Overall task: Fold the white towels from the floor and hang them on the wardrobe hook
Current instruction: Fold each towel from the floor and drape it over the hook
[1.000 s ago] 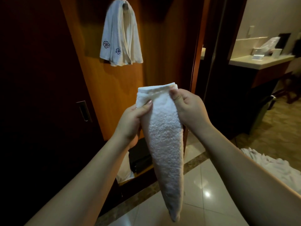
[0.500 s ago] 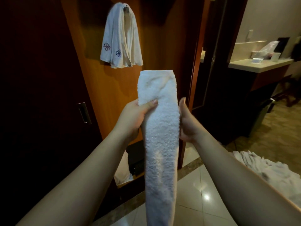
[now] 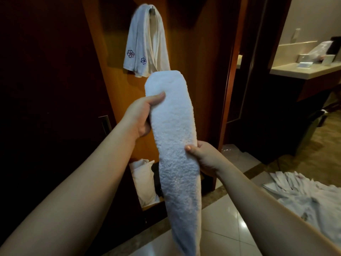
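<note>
We hold the folded towel (image 3: 173, 137) upright below the hook (image 3: 152, 9), our left hand (image 3: 142, 117) pinching near its top, our right hand (image 3: 204, 157) gripping its middle. We should drape its midpoint evenly over the hook, beside the hung towels (image 3: 145, 43).

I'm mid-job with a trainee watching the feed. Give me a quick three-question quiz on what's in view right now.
1. True or false: the hook on the wardrobe is bare.
2. Which hand has its grip higher on the folded towel? A) left hand B) right hand C) both level
3. Fill in: the remaining pile of towels lies on the ______, to the person's right.

Key:
1. False; the hanging towels already sit on it, one with flower embroidery.
2. A
3. floor
</note>
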